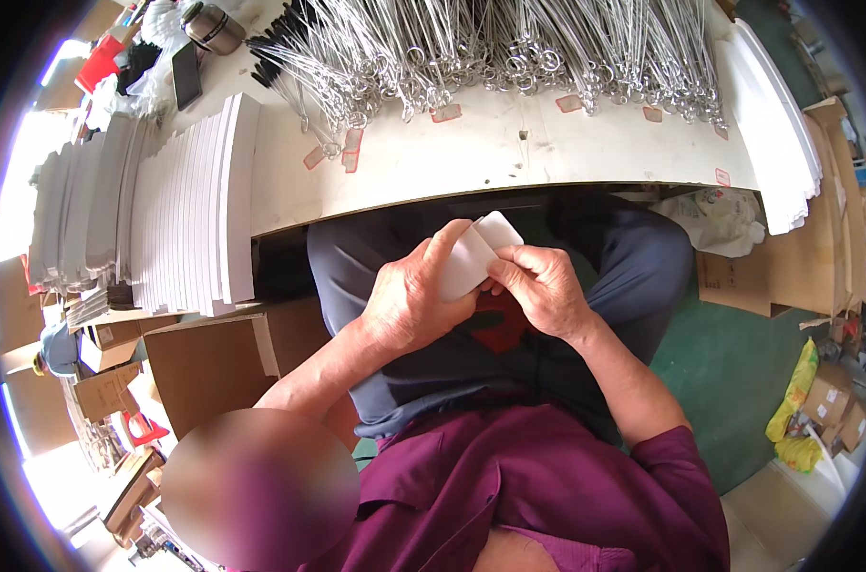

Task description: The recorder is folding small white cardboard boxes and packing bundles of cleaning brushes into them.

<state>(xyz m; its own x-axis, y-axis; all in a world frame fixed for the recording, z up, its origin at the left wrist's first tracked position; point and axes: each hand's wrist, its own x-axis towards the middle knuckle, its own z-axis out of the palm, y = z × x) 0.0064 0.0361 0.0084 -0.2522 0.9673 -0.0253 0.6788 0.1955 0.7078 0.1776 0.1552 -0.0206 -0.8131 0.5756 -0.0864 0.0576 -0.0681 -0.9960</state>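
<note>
Above my lap I hold a few small white cards (463,264) with rounded corners. My left hand (404,297) is closed around their left side, thumb along the edge. My right hand (545,292) pinches the right edge between thumb and fingers. One white card (501,230) sticks out at the top, turned at an angle to the rest. How many cards there are, I cannot tell.
Beyond my knees the white table (433,162) carries many wire rods (509,57) with ring ends, some with black tips. White folded sheets (190,205) stand in a row at left, more white sheets (772,124) at right. A thermos (213,30) and cardboard boxes (204,372) are around.
</note>
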